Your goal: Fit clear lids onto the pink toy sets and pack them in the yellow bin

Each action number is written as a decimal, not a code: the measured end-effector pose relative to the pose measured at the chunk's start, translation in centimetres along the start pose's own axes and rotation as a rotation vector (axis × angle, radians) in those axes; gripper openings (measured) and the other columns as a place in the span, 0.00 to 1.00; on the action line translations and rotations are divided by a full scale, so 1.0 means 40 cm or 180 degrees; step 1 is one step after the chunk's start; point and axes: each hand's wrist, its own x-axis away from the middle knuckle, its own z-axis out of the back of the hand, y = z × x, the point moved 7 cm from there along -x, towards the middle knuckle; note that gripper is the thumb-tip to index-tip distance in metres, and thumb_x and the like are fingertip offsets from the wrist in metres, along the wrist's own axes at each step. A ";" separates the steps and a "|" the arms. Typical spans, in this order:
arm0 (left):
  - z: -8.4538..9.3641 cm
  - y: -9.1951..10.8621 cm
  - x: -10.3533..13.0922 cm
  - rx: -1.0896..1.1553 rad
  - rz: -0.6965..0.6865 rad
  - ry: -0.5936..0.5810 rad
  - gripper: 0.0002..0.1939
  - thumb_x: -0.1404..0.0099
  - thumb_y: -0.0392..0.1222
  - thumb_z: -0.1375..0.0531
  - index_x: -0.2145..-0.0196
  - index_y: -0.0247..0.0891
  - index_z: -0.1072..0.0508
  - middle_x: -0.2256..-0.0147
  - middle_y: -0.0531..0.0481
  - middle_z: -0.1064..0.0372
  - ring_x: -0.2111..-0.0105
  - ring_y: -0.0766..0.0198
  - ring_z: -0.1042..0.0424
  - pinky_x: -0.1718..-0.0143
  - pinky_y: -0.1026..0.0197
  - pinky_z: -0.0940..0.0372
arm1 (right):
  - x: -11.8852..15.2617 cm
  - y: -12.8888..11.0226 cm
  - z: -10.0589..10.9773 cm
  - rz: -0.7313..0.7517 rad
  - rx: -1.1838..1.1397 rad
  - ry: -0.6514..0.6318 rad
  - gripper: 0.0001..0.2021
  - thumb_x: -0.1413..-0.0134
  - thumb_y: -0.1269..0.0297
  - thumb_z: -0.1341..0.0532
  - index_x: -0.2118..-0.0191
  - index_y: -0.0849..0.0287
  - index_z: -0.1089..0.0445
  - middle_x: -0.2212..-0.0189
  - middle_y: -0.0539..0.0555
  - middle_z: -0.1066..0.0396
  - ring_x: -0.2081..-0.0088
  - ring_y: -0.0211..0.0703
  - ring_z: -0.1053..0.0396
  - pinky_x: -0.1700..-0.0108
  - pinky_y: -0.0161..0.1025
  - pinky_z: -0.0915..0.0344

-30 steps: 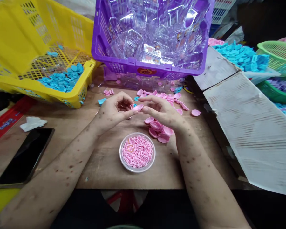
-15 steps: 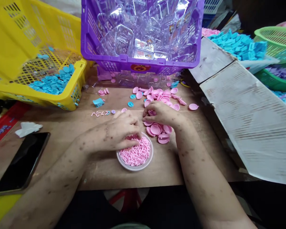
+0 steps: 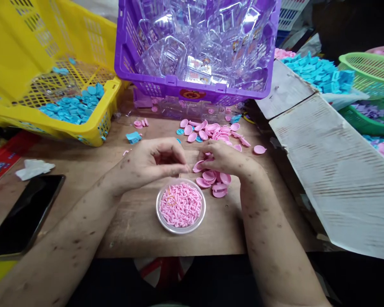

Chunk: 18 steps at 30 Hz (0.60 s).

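Note:
My left hand (image 3: 158, 162) is above the far rim of a clear round tub (image 3: 181, 228) full of small pink plastic bits (image 3: 181, 204). Its thumb and forefinger meet in a pinch; whatever is between the tips is too small to make out. Facing it, my right hand (image 3: 222, 157) has its fingers closed at a pink oval cup-shaped piece (image 3: 197, 166), which appears gripped at its edge. Just below that hand lies a cluster of similar pink pieces (image 3: 220, 189), and a larger pile (image 3: 217, 130) spreads beyond it.
A purple basket (image 3: 192, 87) of clear plastic boxes stands at the back. On the left are a yellow basket (image 3: 96, 132) with blue pieces, a blue block (image 3: 133, 137), a crumpled tissue (image 3: 35, 169) and a phone (image 3: 25, 215). Cardboard flaps (image 3: 333, 170) border the right side.
My left hand has lifted out of the tub and turned, its pinched fingertips coming close to my right hand. My right hand has shifted slightly, staying by the pink pieces.

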 end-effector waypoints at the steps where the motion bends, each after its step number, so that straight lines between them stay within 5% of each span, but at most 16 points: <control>1: 0.019 -0.010 -0.002 -0.0004 0.0034 0.0301 0.10 0.30 0.45 0.24 0.55 0.39 0.12 0.61 0.46 0.14 0.64 0.59 0.14 0.62 0.61 0.19 | 0.000 -0.006 0.008 0.0084 -0.0301 0.0154 0.09 0.39 0.61 0.27 0.67 0.57 0.24 0.63 0.54 0.20 0.59 0.47 0.24 0.61 0.40 0.36; 4: 0.073 -0.035 -0.004 -0.0178 0.0018 0.1010 0.11 0.31 0.46 0.24 0.54 0.39 0.10 0.60 0.44 0.13 0.63 0.59 0.14 0.60 0.60 0.18 | 0.005 -0.023 0.023 0.0277 -0.1442 0.0498 0.11 0.35 0.57 0.31 0.52 0.54 0.28 0.63 0.51 0.20 0.62 0.46 0.22 0.64 0.38 0.33; 7: 0.105 -0.067 -0.007 -0.0239 0.0144 0.1244 0.10 0.32 0.45 0.24 0.56 0.38 0.10 0.59 0.43 0.12 0.58 0.56 0.13 0.53 0.57 0.17 | 0.007 -0.061 0.006 0.0578 -0.2088 0.0344 0.18 0.33 0.60 0.34 0.41 0.51 0.35 0.66 0.47 0.23 0.67 0.43 0.22 0.69 0.36 0.33; 13: 0.095 -0.120 -0.013 0.0182 0.0415 0.1076 0.19 0.33 0.46 0.25 0.48 0.34 0.13 0.60 0.42 0.13 0.61 0.54 0.12 0.57 0.55 0.16 | -0.009 -0.101 -0.021 0.0604 -0.2260 0.0465 0.11 0.35 0.60 0.36 0.50 0.55 0.27 0.75 0.43 0.33 0.78 0.36 0.33 0.75 0.33 0.36; 18: 0.093 -0.097 -0.011 -0.0566 0.0051 0.1223 0.09 0.31 0.41 0.29 0.56 0.36 0.12 0.57 0.44 0.12 0.57 0.56 0.14 0.51 0.56 0.19 | -0.029 -0.099 -0.041 0.0169 -0.2638 0.0511 0.10 0.36 0.58 0.37 0.55 0.57 0.26 0.81 0.44 0.31 0.81 0.37 0.34 0.78 0.33 0.37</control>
